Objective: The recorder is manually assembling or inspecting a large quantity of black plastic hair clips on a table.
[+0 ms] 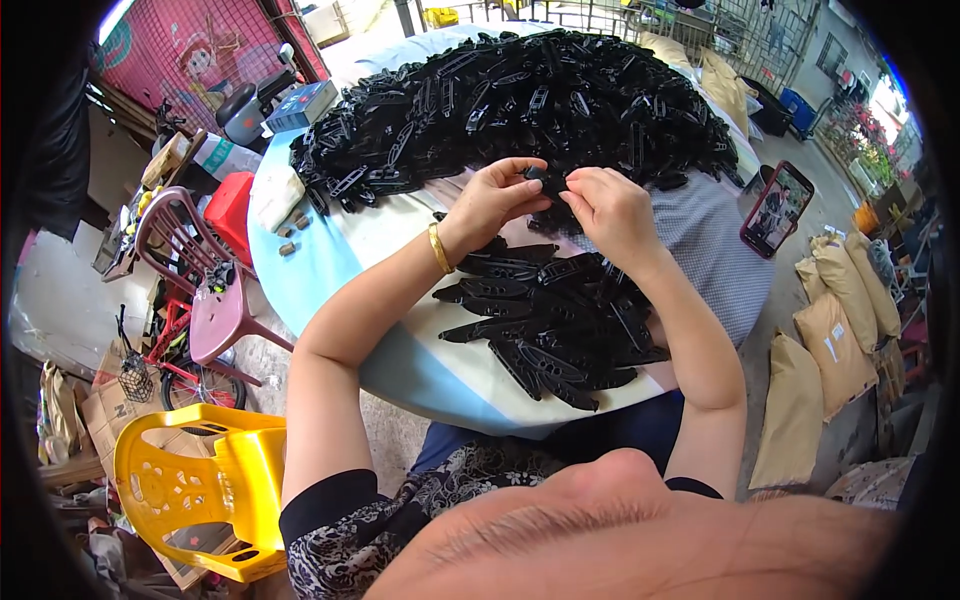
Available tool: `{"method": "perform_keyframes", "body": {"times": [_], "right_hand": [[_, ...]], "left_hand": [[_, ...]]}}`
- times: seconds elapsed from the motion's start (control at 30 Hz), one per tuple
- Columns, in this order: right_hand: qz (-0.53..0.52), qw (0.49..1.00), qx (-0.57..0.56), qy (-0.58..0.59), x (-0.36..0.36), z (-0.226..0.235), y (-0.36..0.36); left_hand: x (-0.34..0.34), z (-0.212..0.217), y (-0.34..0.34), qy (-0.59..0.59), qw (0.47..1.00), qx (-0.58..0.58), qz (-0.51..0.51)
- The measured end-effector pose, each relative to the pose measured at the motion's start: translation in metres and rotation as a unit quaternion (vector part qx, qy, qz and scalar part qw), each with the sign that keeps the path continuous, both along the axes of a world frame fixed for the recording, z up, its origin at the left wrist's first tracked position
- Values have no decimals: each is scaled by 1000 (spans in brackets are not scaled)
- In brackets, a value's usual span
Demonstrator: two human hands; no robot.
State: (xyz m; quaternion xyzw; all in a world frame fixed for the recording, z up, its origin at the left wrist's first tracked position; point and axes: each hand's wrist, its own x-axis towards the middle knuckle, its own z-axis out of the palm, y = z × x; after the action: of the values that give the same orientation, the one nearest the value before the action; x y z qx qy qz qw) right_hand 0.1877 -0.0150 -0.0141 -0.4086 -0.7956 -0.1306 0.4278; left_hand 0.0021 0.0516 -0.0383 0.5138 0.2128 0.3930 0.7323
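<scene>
My left hand, with a gold bangle on its wrist, is closed in a pinch on a small black plastic part over the middle of the table. Fingers bent and pressed together, my right hand meets the same part from the other side. The part's exact shape is hidden between the fingertips. Beyond both hands rises a broad heap of glossy black plastic parts, long and narrow with openings in them. Closer to me, between my forearms, lies a smaller pile of similar slim parts with tapered ends.
The round table has a striped cloth. A phone stands upright at its right edge; small brown pieces and a blue box lie at the left. Around it are a pink chair, a yellow chair and brown sacks.
</scene>
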Motion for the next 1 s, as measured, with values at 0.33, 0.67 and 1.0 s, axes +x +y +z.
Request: {"method": "perform_keyframes", "body": {"times": [0.33, 0.67, 1.0], "right_hand": [[-15, 990, -94, 102, -15, 7, -11], [196, 816, -448, 309, 12, 5, 10], [-51, 966, -254, -20, 17, -26, 22]], "left_hand": [[-3, 23, -16, 78, 986, 132, 72], [-6, 47, -38, 165, 936, 292, 109], [-8, 45, -41, 228, 857, 392, -244]]}}
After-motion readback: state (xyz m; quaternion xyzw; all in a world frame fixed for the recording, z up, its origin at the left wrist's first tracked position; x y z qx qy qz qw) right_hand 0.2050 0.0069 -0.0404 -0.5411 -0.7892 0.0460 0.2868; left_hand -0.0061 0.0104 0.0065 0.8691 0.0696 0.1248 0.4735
